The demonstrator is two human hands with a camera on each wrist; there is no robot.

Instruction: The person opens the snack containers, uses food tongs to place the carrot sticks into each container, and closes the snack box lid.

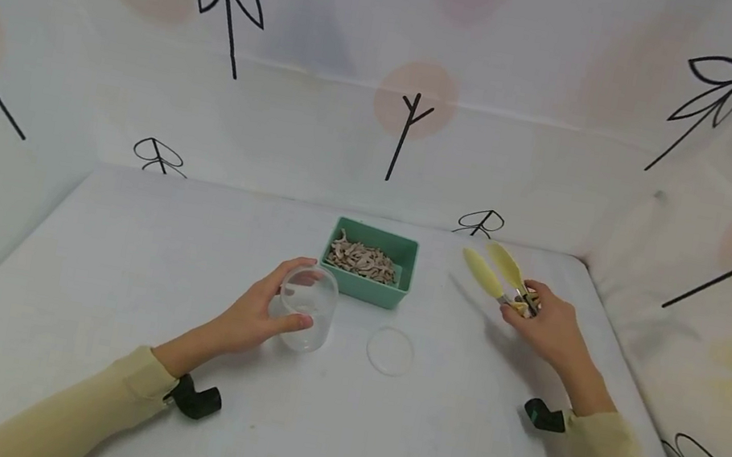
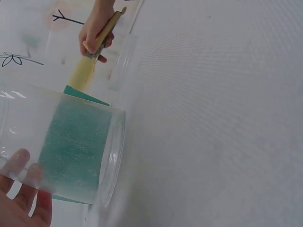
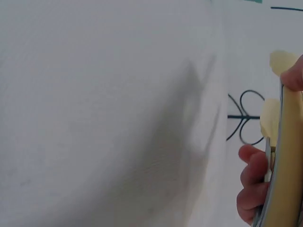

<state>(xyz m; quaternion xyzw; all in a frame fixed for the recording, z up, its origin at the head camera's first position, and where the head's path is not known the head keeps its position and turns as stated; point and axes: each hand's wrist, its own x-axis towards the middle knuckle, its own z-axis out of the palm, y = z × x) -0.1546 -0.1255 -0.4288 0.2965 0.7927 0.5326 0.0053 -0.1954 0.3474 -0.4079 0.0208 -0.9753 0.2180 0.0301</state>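
Observation:
A clear plastic cup (image 1: 308,308) stands upright on the table, and my left hand (image 1: 258,317) grips it from the left side. In the left wrist view the cup (image 2: 71,146) shows the green box through its wall. My right hand (image 1: 550,326) holds yellow-tipped tongs (image 1: 493,274) above the table on the right. Their two tips are spread apart and point left, with nothing between them. Behind the cup sits a green box (image 1: 366,288) containing many small greyish-brown strips (image 1: 361,259). The right wrist view shows the tongs (image 3: 284,156) between thumb and fingers.
A clear round lid (image 1: 390,351) lies flat on the white table (image 1: 312,448), right of the cup. Patterned white cloth (image 1: 326,123) hangs behind the table and along both sides. Each wrist wears a black camera mount (image 1: 196,399).

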